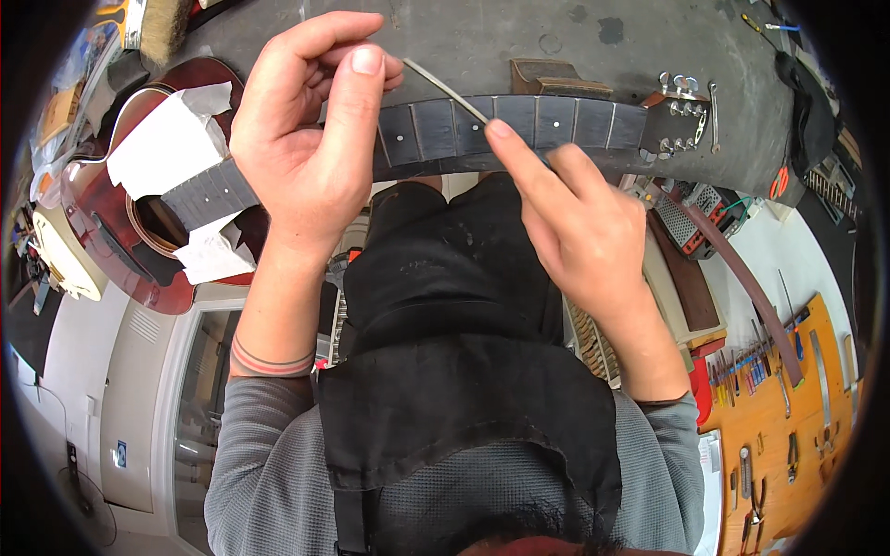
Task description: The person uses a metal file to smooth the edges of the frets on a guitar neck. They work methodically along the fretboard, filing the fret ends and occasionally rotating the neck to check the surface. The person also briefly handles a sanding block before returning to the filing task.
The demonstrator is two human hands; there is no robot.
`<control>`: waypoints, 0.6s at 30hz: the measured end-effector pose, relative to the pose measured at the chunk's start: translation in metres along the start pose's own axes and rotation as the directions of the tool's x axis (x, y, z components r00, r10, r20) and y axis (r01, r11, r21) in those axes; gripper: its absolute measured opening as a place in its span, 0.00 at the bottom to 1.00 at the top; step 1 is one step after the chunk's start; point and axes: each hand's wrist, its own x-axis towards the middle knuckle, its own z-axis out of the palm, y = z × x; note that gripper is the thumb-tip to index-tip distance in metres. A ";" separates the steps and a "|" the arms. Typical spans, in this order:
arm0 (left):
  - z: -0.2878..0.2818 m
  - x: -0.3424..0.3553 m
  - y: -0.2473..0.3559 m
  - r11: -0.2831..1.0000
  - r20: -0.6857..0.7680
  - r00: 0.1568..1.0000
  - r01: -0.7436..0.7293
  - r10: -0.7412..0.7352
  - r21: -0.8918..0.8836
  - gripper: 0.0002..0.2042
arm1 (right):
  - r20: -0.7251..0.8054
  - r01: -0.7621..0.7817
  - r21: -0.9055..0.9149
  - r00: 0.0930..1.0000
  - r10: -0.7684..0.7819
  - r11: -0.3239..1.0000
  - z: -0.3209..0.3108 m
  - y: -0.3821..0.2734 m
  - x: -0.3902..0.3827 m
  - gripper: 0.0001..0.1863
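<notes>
My right hand (579, 218) is closed around a slim metal file (443, 87), with its index finger stretched along the shaft. The file slants up and to the left over a dark guitar fretboard (436, 128) with pale dot inlays. My left hand (320, 120) is raised at the file's far end. Its thumb and index finger are apart, the other fingers loosely curled; whether they touch the file tip is unclear. The guitar's dark red body (111, 227) lies to the left, with white paper (176, 139) over its top around the fretboard end.
The neck crosses the grey bench (640, 46) to a headstock (675, 125) with metal tuners. Behind the neck sits a brown block (556, 76). A brush (165, 30) lies at the upper left. Hand tools hang on an orange wooden board (769, 435) at lower right.
</notes>
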 end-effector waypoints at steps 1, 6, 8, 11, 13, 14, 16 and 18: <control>0.000 0.001 0.001 1.000 0.004 1.000 -0.006 0.006 -0.010 0.11 | -0.020 -0.016 0.070 1.000 0.017 0.997 0.001 0.003 -0.007 0.34; 0.001 0.001 0.002 0.999 0.019 1.000 -0.023 0.023 -0.029 0.11 | 0.099 -0.360 0.620 0.917 0.386 0.697 -0.001 0.006 -0.036 0.25; 0.000 0.001 0.003 0.999 0.021 1.000 -0.022 0.023 -0.029 0.11 | 0.211 -0.466 0.702 0.858 0.467 0.538 0.000 0.005 -0.049 0.25; 0.002 0.002 0.002 0.999 0.025 0.999 -0.031 0.032 -0.037 0.11 | 0.234 -0.482 0.717 0.847 0.478 0.503 0.003 0.006 -0.055 0.25; 0.002 0.002 0.001 0.999 0.030 0.999 -0.031 0.033 -0.041 0.11 | 0.161 -0.408 0.629 0.901 0.403 0.661 0.005 0.008 -0.043 0.25; 0.002 0.002 0.000 0.999 0.029 0.999 -0.030 0.031 -0.039 0.11 | 0.121 -0.348 0.562 0.932 0.342 0.750 0.005 0.010 -0.028 0.26; 0.002 0.002 0.001 0.999 0.032 0.999 -0.028 0.029 -0.033 0.11 | 0.089 -0.307 0.537 0.947 0.310 0.786 0.005 0.009 -0.025 0.26; 0.000 0.001 0.002 0.999 0.030 0.999 -0.025 0.026 -0.023 0.11 | 0.069 -0.311 0.588 0.939 0.336 0.747 0.010 0.008 -0.039 0.28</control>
